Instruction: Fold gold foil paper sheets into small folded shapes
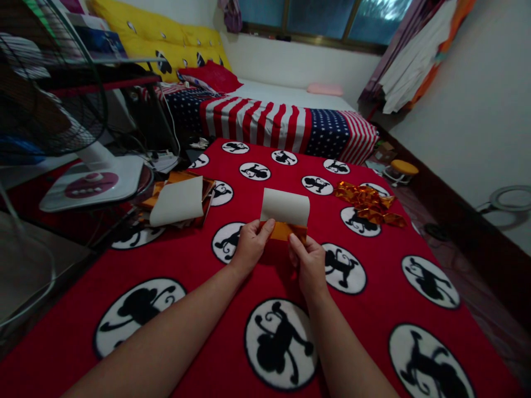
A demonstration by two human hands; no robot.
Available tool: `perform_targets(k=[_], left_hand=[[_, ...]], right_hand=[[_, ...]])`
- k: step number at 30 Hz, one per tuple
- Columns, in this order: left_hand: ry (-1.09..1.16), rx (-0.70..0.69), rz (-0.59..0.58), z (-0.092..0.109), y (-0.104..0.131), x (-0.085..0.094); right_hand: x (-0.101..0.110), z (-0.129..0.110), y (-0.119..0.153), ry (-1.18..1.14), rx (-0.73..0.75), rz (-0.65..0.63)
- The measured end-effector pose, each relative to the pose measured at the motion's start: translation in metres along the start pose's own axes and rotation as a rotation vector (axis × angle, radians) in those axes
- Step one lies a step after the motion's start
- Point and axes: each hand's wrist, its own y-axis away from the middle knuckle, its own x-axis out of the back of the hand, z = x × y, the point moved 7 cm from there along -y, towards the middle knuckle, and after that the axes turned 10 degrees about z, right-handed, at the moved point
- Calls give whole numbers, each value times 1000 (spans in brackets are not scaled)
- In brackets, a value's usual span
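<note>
Between my two hands is a sheet of foil paper (285, 207), pale on its far part, with a shiny orange-gold strip folded over along the near edge. My left hand (251, 241) pinches the strip's left end, thumb on top. At the right end, my right hand (307, 258) grips the same strip between thumb and fingers. To the left lies a pile of similar sheets, a pale one (177, 202) on top and orange-gold ones beneath. Several folded shiny orange-gold foil pieces (365, 200) lie in a heap to the right. The undersides of my fingers are hidden.
A red blanket (373, 287) with round monkey patches covers the surface before me. At the left stands a fan with a white base (97, 179). Behind is a bed with a stars-and-stripes cover (269, 121). A yellow-topped stool (404, 167) is on the floor at right.
</note>
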Motion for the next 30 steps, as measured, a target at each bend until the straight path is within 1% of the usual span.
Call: perform_targets(k=[3,7,12,16,19,21,23,24,27,28,29,30], left_hand=[[16,-47,-48,7,3,-2],[91,-28,-74,13,9,-5],[32,-64,-168,18,22,-20],[38,-90,-168,18,24,-24],[6,-84,-112,17,19,-17],[-9,-93,-50,17,13,-8],[22,-122,16,18,3,1],[60,-124,59,18,-2,7],[221,-101,257,15,-13,28],[234,-106,280,16,-15,32],[236,-111,262,17,-15,31],[230,-104,206,17,-14,27]], right_hand=[[1,2,0,-20,8,31],[3,2,1,-41,37,79],[0,1,5,-92,31,107],[0,4,5,-100,10,96],[4,5,4,-118,24,124],[8,4,2,-126,36,153],[12,3,0,-133,38,181],[15,2,-1,-142,39,199],[22,-1,-3,-202,44,266],[23,-1,-3,-220,43,275],[22,-2,-4,-229,41,272],[21,-2,-3,-230,41,260]])
